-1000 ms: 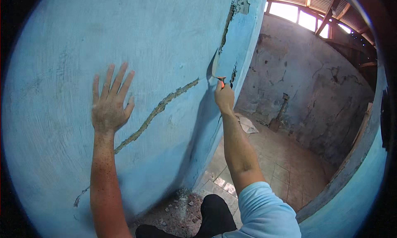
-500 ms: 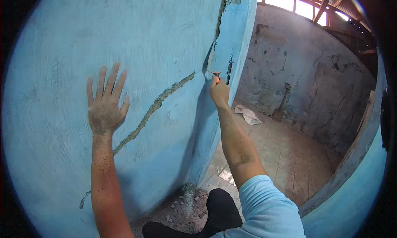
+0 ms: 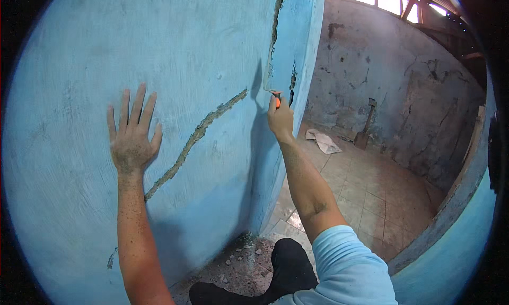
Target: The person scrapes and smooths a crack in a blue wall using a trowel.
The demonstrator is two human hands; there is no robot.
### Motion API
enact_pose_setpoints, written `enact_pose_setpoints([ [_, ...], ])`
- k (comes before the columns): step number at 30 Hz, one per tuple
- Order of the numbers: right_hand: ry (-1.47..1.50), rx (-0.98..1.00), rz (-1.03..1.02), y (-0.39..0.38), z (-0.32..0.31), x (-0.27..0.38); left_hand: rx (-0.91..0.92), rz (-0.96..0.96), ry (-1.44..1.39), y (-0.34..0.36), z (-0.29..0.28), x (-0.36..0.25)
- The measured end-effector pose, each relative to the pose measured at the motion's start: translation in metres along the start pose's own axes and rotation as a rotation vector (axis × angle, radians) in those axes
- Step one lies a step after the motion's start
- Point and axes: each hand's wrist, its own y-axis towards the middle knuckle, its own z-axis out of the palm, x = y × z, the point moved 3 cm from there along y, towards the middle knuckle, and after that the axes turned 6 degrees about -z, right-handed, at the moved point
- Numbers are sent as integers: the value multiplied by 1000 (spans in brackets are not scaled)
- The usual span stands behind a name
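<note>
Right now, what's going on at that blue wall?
A person stands close to a blue plastered wall. The left hand is pressed flat on it, fingers spread, beside a long diagonal crack. The right hand grips an orange-handled scraper, its blade against the wall near the corner, below a vertical crack. Rubble lies at the wall's foot.

Scraper drawn down the vertical crack

Over the last second the right hand (image 3: 280, 119), closed round the orange-handled scraper (image 3: 272, 87), has slid lower along the vertical crack (image 3: 277, 29) near the wall's corner, so a longer run of that crack now shows above the knuckles. The blade, earlier tilted off to the hand's left, now stands nearly straight up above the fist. The view has tipped downward with it, bringing more rubble (image 3: 238, 257) below the forearm into sight.
</note>
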Motion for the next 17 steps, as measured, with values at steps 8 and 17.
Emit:
enact_pose_setpoints([
  [8,690,251,237,-49,-26,17,4,6,11,0,1,-2],
  [17,907,276,138,-77,-31,20,5,5,24,0,5,-1],
])
